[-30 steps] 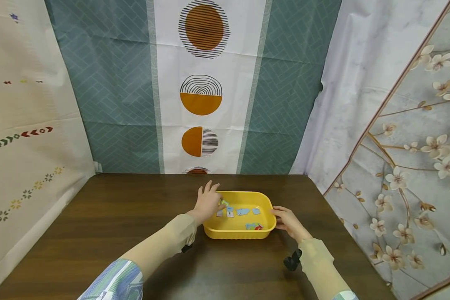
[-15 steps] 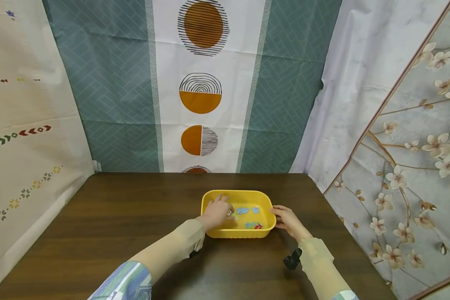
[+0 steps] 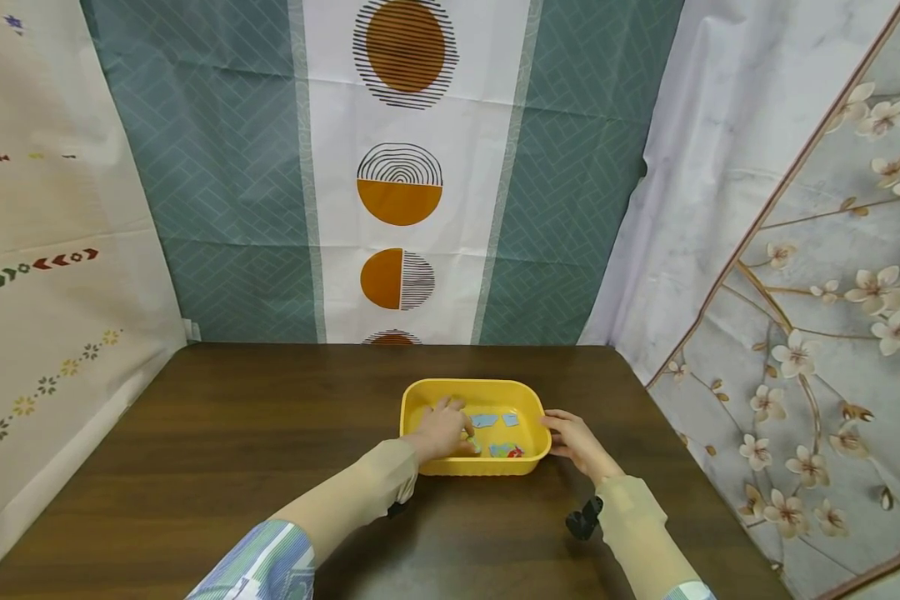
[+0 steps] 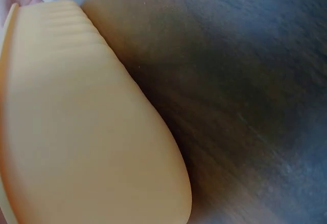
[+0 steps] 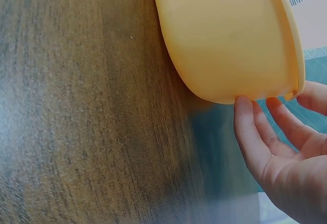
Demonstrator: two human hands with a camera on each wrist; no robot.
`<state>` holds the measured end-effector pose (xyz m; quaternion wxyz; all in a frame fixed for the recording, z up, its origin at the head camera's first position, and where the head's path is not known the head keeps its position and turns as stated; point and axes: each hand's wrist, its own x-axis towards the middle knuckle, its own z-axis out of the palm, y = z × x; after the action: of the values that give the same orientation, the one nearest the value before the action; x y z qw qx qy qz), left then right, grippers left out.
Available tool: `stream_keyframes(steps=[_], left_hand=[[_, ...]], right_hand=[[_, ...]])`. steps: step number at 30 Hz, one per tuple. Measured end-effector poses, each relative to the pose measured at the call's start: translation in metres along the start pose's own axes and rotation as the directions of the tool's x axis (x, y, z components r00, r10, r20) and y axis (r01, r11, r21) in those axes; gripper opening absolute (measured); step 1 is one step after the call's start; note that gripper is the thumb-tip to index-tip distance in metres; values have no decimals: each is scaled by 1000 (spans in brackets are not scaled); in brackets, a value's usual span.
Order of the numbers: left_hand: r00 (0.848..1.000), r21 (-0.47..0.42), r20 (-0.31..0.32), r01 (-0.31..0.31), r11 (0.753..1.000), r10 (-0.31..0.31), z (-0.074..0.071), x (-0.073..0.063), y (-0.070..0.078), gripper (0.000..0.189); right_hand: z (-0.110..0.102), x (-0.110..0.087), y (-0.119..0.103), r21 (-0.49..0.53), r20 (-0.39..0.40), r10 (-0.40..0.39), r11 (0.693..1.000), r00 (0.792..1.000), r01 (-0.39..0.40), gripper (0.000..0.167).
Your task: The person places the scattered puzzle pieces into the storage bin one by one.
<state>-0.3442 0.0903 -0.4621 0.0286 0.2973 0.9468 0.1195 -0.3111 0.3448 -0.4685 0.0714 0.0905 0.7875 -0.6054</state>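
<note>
A yellow plastic basin [image 3: 480, 468] stands on the dark wooden table. My left hand [image 3: 442, 432] reaches over its left side, with thumb and fingers curled at a small green piece [image 3: 475, 447] low inside. Two pale blue paper-like pieces [image 3: 484, 420] lie in the middle of the basin, and a green-and-red piece [image 3: 507, 451] sits near the front wall. My right hand [image 3: 576, 442] holds the right end; in the right wrist view its thumb is at the rim and its fingertips [image 5: 243, 101] press the outer wall. The left wrist view shows the basin's outer wall [image 4: 92, 122] but hides my left hand.
The brown table [image 3: 270, 400] stretches to both sides and in front of the basin. Patterned cloths hang behind [image 3: 217, 208] and at the left and right. A black device [image 3: 585, 518] is strapped at my right wrist.
My left hand has moved from the basin's back left rim down and forward into it, carrying the small green piece toward the front. My right hand has stayed at the right end.
</note>
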Motion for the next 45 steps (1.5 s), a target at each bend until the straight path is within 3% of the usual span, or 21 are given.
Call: stream_keyframes(steps=[25, 29, 45], left_hand=[[999, 21, 40, 9, 1000, -10, 6, 5, -1, 28], [1000, 11, 20, -12, 1000, 12, 8, 6, -4, 28], [1000, 29, 0, 4, 1000, -4, -12, -5, -3, 34]], right_hand=[[-1, 0, 0, 4, 8, 0, 1000, 1000, 0, 50], [-1, 0, 1, 4, 2, 6, 1000, 1000, -6, 50], [-3, -1, 2, -17, 23, -16, 1000, 1000, 17, 52]])
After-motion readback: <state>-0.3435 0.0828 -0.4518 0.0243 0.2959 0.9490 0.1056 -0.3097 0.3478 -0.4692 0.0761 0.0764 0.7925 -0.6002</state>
